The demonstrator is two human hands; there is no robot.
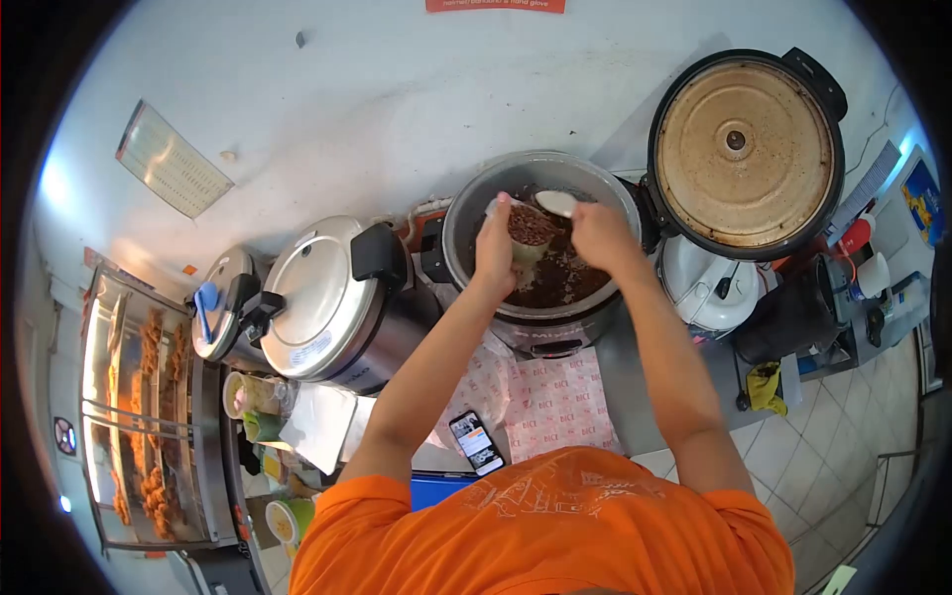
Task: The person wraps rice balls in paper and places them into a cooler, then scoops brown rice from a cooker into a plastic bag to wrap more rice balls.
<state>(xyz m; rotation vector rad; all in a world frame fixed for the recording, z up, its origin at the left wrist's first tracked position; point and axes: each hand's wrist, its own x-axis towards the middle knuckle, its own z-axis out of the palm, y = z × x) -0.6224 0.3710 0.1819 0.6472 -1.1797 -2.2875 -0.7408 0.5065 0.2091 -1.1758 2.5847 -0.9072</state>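
Note:
Over an open metal pot (464, 213) holding dark brown food (565, 283), my left hand (495, 253) is closed around a clear container (533, 248) with brown grains in its upper part. The container is tilted, and its lower part looks pale. At its right, my right hand (603, 238) is closed on a white spoon-like utensil (556, 203), whose rounded end lies above the pot near the container's mouth. The pot's round lid (744, 154) stands raised at the right. What the fingers hide of the container and the handle cannot be seen.
Two closed cookers (317, 297) (223, 297) stand left of the pot. A white cooker (709, 288) is at its right. A phone (477, 442) and printed paper (560, 402) lie on the counter in front. A lit glass case (144, 416) with fried food is at far left.

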